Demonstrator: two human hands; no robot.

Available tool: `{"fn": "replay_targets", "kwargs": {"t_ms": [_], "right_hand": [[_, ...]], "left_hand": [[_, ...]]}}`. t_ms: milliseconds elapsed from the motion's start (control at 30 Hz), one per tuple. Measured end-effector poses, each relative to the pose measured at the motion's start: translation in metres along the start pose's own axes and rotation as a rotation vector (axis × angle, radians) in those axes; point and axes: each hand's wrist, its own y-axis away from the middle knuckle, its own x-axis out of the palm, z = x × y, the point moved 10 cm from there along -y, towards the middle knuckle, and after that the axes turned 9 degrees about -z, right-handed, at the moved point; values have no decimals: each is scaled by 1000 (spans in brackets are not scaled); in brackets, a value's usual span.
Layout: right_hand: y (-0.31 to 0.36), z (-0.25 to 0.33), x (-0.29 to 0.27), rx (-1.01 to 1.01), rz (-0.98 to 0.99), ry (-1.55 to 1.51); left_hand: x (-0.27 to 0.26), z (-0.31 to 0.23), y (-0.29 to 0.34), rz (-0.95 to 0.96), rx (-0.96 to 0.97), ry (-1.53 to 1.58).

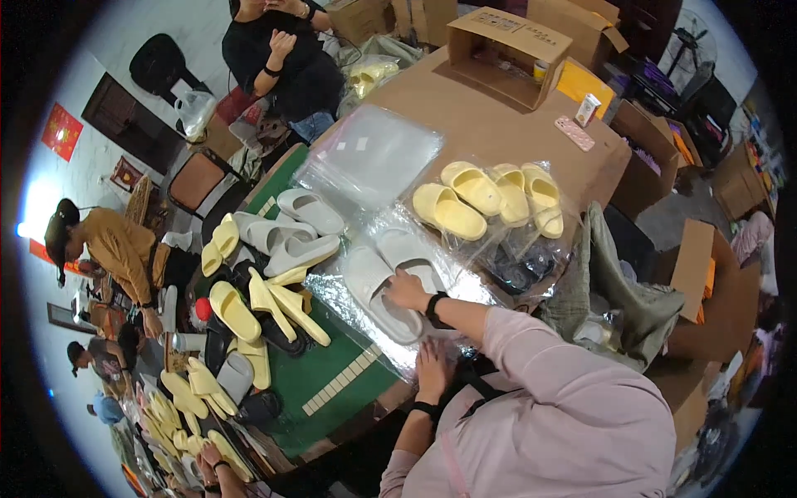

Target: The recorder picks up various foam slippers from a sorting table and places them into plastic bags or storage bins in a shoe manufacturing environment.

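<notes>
A pair of light grey slippers (371, 282) lies on a shiny clear plastic bag (336, 319) at the table's near side. My right hand (407, 292) reaches over the pair, its fingers curled and closed on the slipper's side. Close to the bag's near edge rests my left hand (432, 371), its fingers stretched forward beside the slipper's heel. A stack of flat clear bags (378, 153) is beyond the pair. Yellow slippers (477, 195), bagged in clear plastic, sit to the right. Loose grey slippers (286, 232) and yellow slippers (235, 310) are piled on the left.
An open cardboard box (506, 62) stands on the table's far side, near a pink phone (574, 133) and a small white carton (588, 108). Dark bagged slippers (523, 266) lie right of my hands. Other people (120, 245) work at left; another person (282, 66) stands opposite.
</notes>
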Motion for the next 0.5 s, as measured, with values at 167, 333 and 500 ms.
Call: {"fn": "replay_targets", "kwargs": {"t_ms": [167, 333, 500], "right_hand": [[76, 40, -72, -357, 320, -754], [144, 22, -127, -244, 788, -816], [134, -15, -187, -78, 848, -967]], "left_hand": [[10, 17, 4, 153, -39, 164], [3, 34, -3, -190, 24, 282], [-54, 4, -39, -332, 97, 40]]}}
